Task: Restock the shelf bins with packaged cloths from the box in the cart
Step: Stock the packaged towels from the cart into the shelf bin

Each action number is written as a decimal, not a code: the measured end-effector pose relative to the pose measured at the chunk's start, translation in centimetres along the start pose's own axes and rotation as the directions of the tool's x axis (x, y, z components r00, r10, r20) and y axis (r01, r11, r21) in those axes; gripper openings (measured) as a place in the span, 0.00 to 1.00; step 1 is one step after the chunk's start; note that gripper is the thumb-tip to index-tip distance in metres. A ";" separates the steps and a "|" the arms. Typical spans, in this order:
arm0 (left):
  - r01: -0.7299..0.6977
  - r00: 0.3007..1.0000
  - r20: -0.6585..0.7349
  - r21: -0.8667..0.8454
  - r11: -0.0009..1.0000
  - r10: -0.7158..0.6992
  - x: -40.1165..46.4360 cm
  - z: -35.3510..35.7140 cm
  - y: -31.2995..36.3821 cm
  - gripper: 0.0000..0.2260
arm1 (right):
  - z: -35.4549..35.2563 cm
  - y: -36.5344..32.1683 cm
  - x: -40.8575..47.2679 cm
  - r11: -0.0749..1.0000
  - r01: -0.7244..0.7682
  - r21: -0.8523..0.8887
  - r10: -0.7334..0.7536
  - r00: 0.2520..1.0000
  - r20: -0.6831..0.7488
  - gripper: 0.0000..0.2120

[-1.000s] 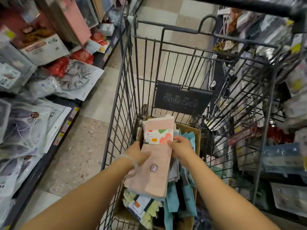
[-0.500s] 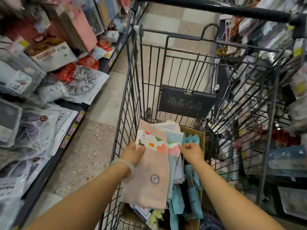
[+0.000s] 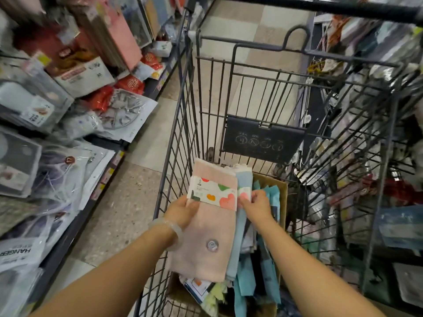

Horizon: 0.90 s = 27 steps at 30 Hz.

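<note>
A pink packaged cloth [image 3: 206,227] with a white heart-printed paper band fronts a small stack held above the cardboard box [image 3: 280,191] in the wire cart [image 3: 176,124]. My left hand [image 3: 183,212] grips the stack's left edge; a pale bangle is on that wrist. My right hand [image 3: 256,205] pinches the right edge, on a light blue cloth [image 3: 243,179] behind the pink one. More blue, teal and pale green cloths lie in the box under the stack.
Shelves on the left [image 3: 68,124] slope toward the aisle, packed with bagged hangers and red packets. A rack of hanging packaged goods [image 3: 366,156] stands right of the cart. The cart's handle bar [image 3: 320,8] crosses the top. Tiled floor [image 3: 128,209] runs between.
The stack of cloths has risen out of the box and shifted slightly left. My right hand has moved from the pink cloth's top to the stack's right edge.
</note>
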<state>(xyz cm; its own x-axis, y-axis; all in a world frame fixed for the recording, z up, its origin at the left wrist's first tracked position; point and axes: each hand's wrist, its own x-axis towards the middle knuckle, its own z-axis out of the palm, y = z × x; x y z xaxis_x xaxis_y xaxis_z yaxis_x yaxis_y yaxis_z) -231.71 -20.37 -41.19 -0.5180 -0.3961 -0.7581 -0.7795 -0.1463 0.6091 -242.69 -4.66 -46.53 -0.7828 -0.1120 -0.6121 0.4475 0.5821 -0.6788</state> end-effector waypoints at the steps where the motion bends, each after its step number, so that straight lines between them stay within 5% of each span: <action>1: 0.008 1.000 0.011 -0.013 1.000 -0.008 -0.1 0.0 0.1 0.04 | -0.1 -0.3 -0.5 0.998 -0.003 0.070 0.002 1.000 0.017 0.08; 6: 0.010 0.999 0.047 -0.128 0.992 -0.004 -1.7 -0.3 0.7 0.06 | -1.6 -1.5 -2.9 0.957 -0.034 0.289 0.022 0.999 0.046 0.10; 15: -0.198 0.976 0.026 -0.291 0.936 0.214 -10.0 -2.7 0.1 0.06 | -4.6 -3.4 -13.2 0.825 0.125 0.550 -0.227 0.967 0.119 0.21; 20: -0.388 0.906 0.048 -0.301 0.871 0.420 -17.3 -4.2 -2.3 0.03 | -5.8 -2.6 -22.8 0.762 0.323 0.561 -0.400 0.916 0.016 0.13; 24: -0.470 0.854 0.084 -0.301 0.830 0.514 -23.6 -5.7 -5.4 0.13 | -6.7 0.0 -30.7 0.692 0.453 0.562 -0.482 0.869 -0.107 0.09; 27: -0.480 0.820 0.137 -0.362 0.799 0.555 -29.1 -5.6 -7.3 0.03 | -7.6 2.0 -36.1 0.674 0.535 0.510 -0.516 0.835 -0.193 0.06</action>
<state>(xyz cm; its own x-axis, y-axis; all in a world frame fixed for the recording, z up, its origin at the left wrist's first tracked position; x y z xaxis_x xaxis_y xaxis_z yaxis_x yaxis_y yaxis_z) -208.98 -12.88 -22.25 -0.9060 -0.2821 -0.3157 -0.2465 -0.2547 0.9351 -216.81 6.63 -22.67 -0.9677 -0.2381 -0.0824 0.1037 -0.0785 -0.9915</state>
